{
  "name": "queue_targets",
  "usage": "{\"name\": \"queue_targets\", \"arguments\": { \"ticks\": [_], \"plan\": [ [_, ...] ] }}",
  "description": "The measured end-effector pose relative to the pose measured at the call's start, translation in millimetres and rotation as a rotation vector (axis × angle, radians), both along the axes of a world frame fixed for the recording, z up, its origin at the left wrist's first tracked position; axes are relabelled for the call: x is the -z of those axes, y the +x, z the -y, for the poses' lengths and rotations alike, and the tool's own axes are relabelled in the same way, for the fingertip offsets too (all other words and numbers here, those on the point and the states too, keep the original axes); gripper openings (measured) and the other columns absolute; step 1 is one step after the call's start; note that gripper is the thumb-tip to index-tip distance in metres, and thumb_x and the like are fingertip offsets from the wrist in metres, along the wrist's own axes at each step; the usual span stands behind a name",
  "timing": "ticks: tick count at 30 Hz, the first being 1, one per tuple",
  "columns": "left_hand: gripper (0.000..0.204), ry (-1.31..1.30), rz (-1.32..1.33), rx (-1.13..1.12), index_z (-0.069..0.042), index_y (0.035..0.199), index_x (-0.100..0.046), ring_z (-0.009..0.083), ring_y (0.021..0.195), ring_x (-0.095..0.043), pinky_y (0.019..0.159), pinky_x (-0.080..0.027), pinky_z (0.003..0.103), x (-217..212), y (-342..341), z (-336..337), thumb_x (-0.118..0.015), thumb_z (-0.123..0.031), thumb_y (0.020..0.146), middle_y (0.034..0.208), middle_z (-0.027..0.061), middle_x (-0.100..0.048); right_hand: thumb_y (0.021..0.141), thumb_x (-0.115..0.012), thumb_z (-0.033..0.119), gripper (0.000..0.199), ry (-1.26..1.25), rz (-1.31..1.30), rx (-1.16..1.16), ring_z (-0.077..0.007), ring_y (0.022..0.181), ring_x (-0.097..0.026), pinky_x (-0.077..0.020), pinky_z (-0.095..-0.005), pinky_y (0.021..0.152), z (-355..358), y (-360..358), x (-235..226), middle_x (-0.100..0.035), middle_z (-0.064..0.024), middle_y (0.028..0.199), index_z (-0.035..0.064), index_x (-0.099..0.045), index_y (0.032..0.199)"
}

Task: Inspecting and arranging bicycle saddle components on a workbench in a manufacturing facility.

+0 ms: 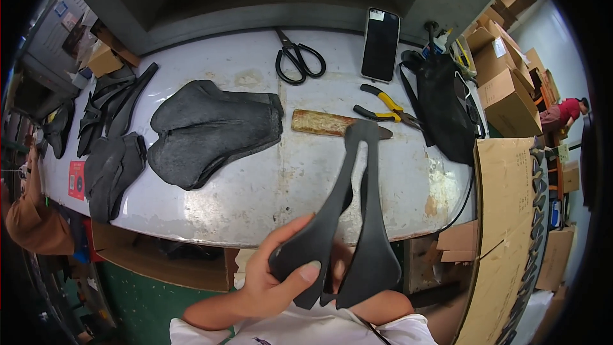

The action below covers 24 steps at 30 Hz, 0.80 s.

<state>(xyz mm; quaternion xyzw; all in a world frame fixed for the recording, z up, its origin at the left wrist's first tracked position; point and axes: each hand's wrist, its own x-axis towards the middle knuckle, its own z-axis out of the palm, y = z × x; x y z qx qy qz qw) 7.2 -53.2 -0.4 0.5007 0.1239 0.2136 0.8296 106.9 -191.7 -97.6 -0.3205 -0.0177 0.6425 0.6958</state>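
A black bicycle saddle (pixel 370 243) with a long slot down its middle is held up in front of me, narrow nose pointing away. My left hand (pixel 281 275) grips its left wing, thumb on top and fingers underneath. Behind the right wing, my right hand (pixel 340 262) is mostly hidden; only some skin shows through the slot, and its forearm reaches in from the lower right. Past the nose lies a flat tool with a worn, yellowish handle (pixel 319 123), partly covered in view. Left of it rest dark grey, saddle-shaped covers (pixel 217 128), seemingly stacked.
Black-handled scissors (pixel 299 57), a phone (pixel 381 45), yellow-and-black pliers (pixel 391 110) and a black bag (pixel 444 105) lie on the white table (pixel 255 211). Black scraps (pixel 115 108) pile up at left. A cardboard box (pixel 504 217) stands at right. Other people are at both sides.
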Motion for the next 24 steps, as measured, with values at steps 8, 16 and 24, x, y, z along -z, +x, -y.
{"name": "queue_targets", "arguments": {
  "ticks": [8,16,24],
  "plan": [
    [0.062,0.122,-0.125,-0.246,0.007,0.145,-0.030,0.0154,0.116,-0.054,0.099,-0.042,0.029,6.3,12.5,-1.3,-0.060,-0.006,0.093,0.134,0.0164,-0.053,0.092,-0.064,0.041,0.038,0.391,-0.561,-0.089,-0.0087,0.037,-0.039,-0.0266,-0.0261,0.039,-2.7,-28.5,-34.7,-0.043,0.0051,0.049,0.0112,-0.052,0.073],
    [0.062,0.112,-0.029,-0.491,0.009,0.145,-0.026,0.0195,0.118,-0.054,0.100,-0.043,0.031,8.9,20.5,9.8,-0.057,-0.006,0.093,0.135,0.0215,-0.050,0.095,-0.062,0.037,0.034,0.288,-0.422,-0.122,-0.0075,0.038,-0.040,-0.0277,-0.0252,0.040,-9.0,-15.4,-53.2,-0.041,0.0059,0.051,0.0111,-0.051,0.075],
    [0.064,0.240,0.074,-0.539,0.011,0.145,-0.022,0.0219,0.118,-0.054,0.099,-0.045,0.032,9.6,18.5,14.6,-0.056,-0.005,0.093,0.134,0.0260,-0.049,0.093,-0.066,0.036,0.034,0.252,-0.381,-0.163,-0.0089,0.035,-0.041,-0.0290,-0.0252,0.037,-10.7,-12.8,-55.0,-0.042,0.0022,0.048,0.0075,-0.052,0.079]
  ]
}}
